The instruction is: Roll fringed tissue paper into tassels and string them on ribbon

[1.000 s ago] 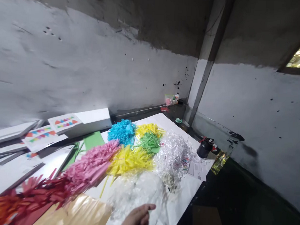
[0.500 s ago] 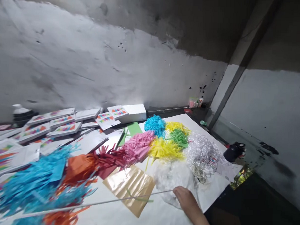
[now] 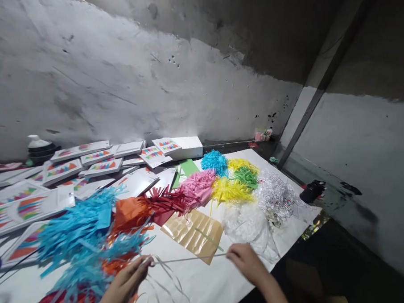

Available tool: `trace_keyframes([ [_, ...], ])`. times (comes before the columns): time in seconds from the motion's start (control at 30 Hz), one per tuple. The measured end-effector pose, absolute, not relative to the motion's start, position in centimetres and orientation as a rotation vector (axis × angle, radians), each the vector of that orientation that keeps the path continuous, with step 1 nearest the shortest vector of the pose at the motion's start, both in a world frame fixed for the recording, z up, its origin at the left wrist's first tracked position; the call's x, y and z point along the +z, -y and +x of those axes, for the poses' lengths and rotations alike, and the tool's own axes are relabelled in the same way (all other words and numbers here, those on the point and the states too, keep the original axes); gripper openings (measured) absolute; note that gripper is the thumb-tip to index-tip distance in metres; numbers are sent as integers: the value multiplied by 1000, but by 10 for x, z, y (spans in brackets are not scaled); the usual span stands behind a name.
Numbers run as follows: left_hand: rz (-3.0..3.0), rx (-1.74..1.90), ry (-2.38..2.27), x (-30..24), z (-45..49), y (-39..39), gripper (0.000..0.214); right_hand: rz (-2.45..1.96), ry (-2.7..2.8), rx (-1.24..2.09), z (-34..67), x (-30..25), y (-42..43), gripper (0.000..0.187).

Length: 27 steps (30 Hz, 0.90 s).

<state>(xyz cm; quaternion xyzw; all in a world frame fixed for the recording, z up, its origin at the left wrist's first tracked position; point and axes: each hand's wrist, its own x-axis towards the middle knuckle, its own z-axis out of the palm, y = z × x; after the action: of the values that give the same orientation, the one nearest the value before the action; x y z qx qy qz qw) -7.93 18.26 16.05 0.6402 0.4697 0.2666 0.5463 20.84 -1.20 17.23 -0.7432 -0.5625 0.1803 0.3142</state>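
Note:
A thin white string point(image 3: 189, 259) is stretched taut between my two hands above the white paper sheet point(image 3: 216, 281) on the table. My left hand point(image 3: 125, 282) pinches its left end near a loop of loose string, beside fringed blue and orange paper point(image 3: 81, 235). My right hand point(image 3: 246, 260) pinches the right end, just in front of a crumpled clear plastic heap point(image 3: 248, 225) and a tan cellophane sheet point(image 3: 192, 231).
Piles of fringed paper in pink point(image 3: 196, 189), yellow, green and blue lie mid-table, with white shredded strips point(image 3: 275, 197) to their right. Flat white boxes with coloured triangles point(image 3: 87, 162) crowd the left. A black container point(image 3: 312, 191) stands at the right edge. Grey walls close behind.
The view swung left and down. My left hand has come into view holding the string's left end, and my right hand has stayed on the right end, pulling it taut.

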Motion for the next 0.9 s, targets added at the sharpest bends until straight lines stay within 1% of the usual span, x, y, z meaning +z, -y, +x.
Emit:
trace_keyframes([
  [0.07,1432,662,-1148,153,-75,-194,70,-2012,1325,484,250,172,40,31],
  [0.17,1648,461,-1187,139,-55,-193,73,-2053,1171,482,289,176,66,35],
  [0.2,1756,360,-1182,135,-46,-190,70,-2050,1146,491,293,177,68,36],
  [0.27,1905,210,-1176,132,-29,-180,55,-2018,1128,529,291,179,61,35],
  [0.33,1954,181,-1219,132,-18,-166,43,-1964,1129,591,275,176,43,33],
  [0.43,2002,152,-1238,134,-10,-138,37,-1836,1115,732,233,161,5,37],
  [0.47,1972,136,-1140,133,-7,-125,38,-1780,1097,794,217,154,-8,40],
  [0.53,1779,175,-838,125,4,-100,50,-1665,1047,950,183,139,-30,52],
  [0.57,1627,239,-695,118,12,-88,60,-1613,1022,1024,169,131,-38,59],
  [0.63,1348,403,-587,101,28,-70,71,-1527,985,1131,152,117,-50,64],
  [0.7,1195,418,-627,85,35,-62,74,-1469,983,1198,154,104,-57,62],
  [0.77,1149,348,-762,74,29,-63,74,-1441,1031,1241,173,93,-62,61],
  [0.9,1309,387,-1196,85,-8,-67,70,-1447,1210,1214,213,72,-74,60],
])
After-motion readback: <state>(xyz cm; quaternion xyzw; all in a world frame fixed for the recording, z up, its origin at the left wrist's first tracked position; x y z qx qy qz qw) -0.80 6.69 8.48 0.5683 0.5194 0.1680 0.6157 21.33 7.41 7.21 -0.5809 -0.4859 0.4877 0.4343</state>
